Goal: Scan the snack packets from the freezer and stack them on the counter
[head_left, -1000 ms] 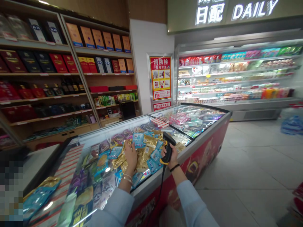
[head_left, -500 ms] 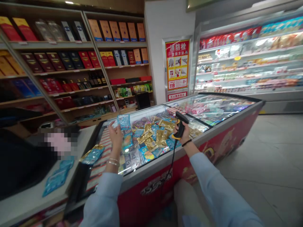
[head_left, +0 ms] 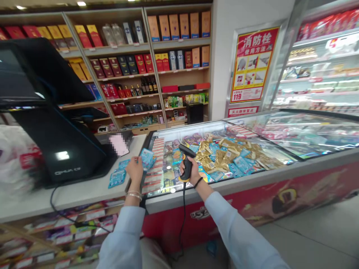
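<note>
My right hand [head_left: 190,171] is wrapped around the handle of a black and yellow barcode scanner [head_left: 185,160], whose cable hangs down in front of the freezer. Its head is over the freezer's left part. My left hand [head_left: 135,171] is at the freezer's left edge, its fingers closed at the left side of a small blue packet [head_left: 147,155]. That packet is over another packet on the edge. More blue packets [head_left: 117,178] lie on the white counter just left of this hand. A loose heap of gold packets [head_left: 221,158] and blue packets [head_left: 243,164] covers the freezer's glass.
A black register terminal [head_left: 64,149] stands on the counter [head_left: 92,191] at left, with a pink phone-like object [head_left: 119,145] behind. The red chest freezer [head_left: 252,198] stretches right. Bottle and box shelves [head_left: 129,48] line the back wall. A cable dangles below the counter.
The view has turned left. My left hand has moved with the blue packet from above the glass to the freezer's left edge. The scanner has shifted left, away from the heap.
</note>
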A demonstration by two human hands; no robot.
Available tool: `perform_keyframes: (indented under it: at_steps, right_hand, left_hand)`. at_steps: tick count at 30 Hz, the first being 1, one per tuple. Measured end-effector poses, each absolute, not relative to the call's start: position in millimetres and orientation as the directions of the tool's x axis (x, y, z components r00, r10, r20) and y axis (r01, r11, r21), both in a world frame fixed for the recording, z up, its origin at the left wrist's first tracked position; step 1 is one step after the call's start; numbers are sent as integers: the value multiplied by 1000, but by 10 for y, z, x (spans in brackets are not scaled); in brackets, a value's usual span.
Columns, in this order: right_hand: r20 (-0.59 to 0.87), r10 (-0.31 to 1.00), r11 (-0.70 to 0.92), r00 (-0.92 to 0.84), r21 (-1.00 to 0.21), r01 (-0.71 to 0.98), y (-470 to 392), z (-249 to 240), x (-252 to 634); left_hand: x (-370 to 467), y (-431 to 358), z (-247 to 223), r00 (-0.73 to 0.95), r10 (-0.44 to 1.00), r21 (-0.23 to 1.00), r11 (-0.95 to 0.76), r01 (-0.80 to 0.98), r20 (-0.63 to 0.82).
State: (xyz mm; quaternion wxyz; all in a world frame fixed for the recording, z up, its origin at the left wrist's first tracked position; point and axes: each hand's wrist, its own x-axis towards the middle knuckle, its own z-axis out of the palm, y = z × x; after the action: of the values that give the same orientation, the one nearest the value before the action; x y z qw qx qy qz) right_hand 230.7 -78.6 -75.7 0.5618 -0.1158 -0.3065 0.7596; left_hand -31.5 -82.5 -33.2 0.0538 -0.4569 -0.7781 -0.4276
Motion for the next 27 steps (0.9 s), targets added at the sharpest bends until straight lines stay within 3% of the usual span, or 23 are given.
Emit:
perform_keyframes:
  at_steps: [4, 9, 27]
  right_hand:
    - [108, 926, -231, -362, -596, -769, -814, -885, 2182]
    - [78, 925, -251, -373, -613, -749, -815, -901, 2196]
    - [80, 880, -313, -468, -644, -698, -802, -943, 2142]
  left_hand:
    - [-311, -866, -560, -588, 621, 466, 372, 803, 519]
    - [-325, -802, -713, -638, 604, 398, 499, 770, 478]
    - [-325, -768, -716, -665, 596, 405, 527, 747, 450]
